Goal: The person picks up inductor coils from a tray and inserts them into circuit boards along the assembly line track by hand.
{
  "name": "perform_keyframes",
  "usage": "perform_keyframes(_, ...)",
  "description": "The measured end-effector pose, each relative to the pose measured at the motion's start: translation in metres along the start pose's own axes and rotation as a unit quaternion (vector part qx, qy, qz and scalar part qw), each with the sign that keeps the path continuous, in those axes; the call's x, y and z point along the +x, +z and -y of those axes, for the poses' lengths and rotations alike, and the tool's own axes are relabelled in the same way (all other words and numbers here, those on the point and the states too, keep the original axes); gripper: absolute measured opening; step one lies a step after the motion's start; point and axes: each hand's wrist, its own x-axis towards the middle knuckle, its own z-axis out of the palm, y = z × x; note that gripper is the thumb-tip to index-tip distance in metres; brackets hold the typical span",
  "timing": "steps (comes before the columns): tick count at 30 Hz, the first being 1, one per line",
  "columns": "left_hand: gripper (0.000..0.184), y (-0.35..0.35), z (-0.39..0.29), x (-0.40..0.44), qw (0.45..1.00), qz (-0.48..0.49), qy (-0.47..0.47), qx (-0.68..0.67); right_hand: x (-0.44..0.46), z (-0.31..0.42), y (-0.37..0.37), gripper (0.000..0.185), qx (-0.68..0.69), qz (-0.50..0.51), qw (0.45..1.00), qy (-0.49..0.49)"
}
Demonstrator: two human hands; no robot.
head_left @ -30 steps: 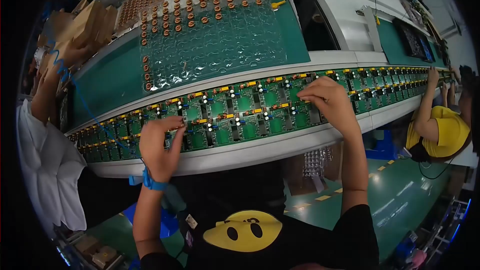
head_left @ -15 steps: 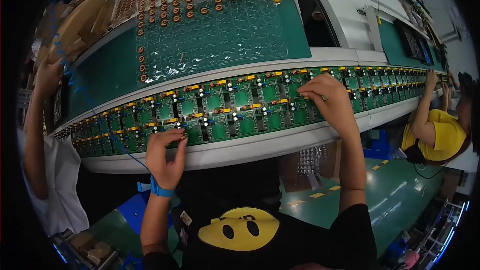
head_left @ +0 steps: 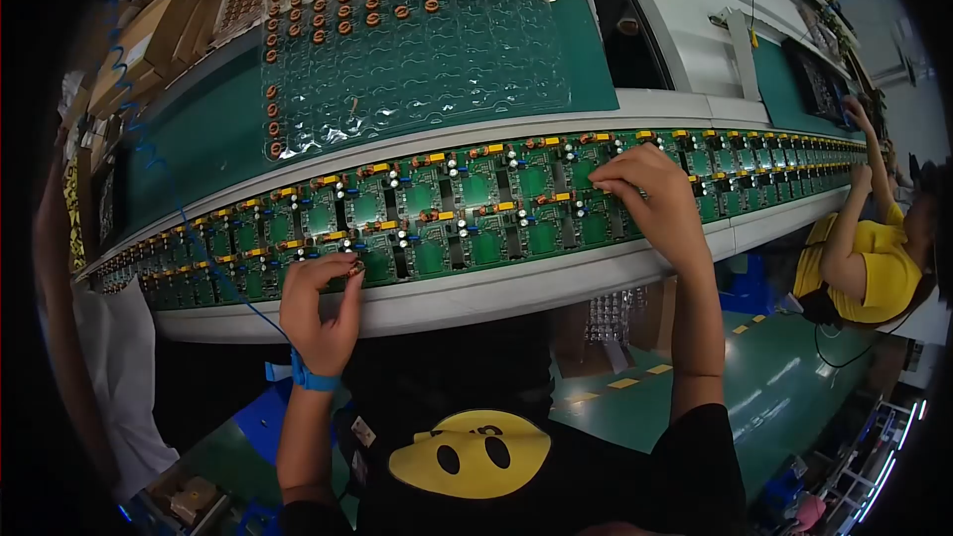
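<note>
Left hand (head_left: 320, 313) has shifted toward the near edge of the circuit boards (head_left: 368, 206) beyond its grip, bringing the small part (head_left: 355, 268) pinched there beside that edge. Right hand (head_left: 650, 194) overlies the boards; its grip closure cannot be determined.

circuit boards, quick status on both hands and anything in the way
Left hand pinching small part. Right hand over circuit boards, grip unclear. Boards in two long rows. Blue cord crosses them at left.

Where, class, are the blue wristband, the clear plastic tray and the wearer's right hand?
Blue wristband (head_left: 316, 378): head view, middle of the band.
Clear plastic tray (head_left: 437, 65): head view, bare pockets.
Right hand (head_left: 655, 187): head view, back of the hand.
</note>
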Motion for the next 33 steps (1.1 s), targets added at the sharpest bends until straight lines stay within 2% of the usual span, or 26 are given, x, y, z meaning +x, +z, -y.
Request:
perform_keyframes(4, 0.019, 0.0005, 0.0009, -0.0005, 1.000, -0.001, 0.000, -0.001, -0.0004, -0.0022, 0.0018, 0.011, -0.001, -0.011, 1.000, -0.015)
perform_keyframes(6, 0.020, 0.0000, -0.0002, 0.0001, 1.000, 0.001, -0.003, -0.003, 0.0006, -0.0004, -0.0002, 0.014, -0.040, 0.001, 0.998, -0.054)
perform_keyframes(25, 0.021, 0.0000, -0.0003, 0.0018, 1.000, 0.004, 0.005, -0.007, -0.0003, 0.0034, -0.0029, 0.012, -0.069, 0.018, 0.995, -0.069)
perform_keyframes(33, 0.021, -0.0001, -0.0002, 0.0018, 1.000, 0.003, 0.002, -0.002, 0.0029, -0.0017, -0.0066, 0.015, -0.076, 0.034, 0.991, -0.105)
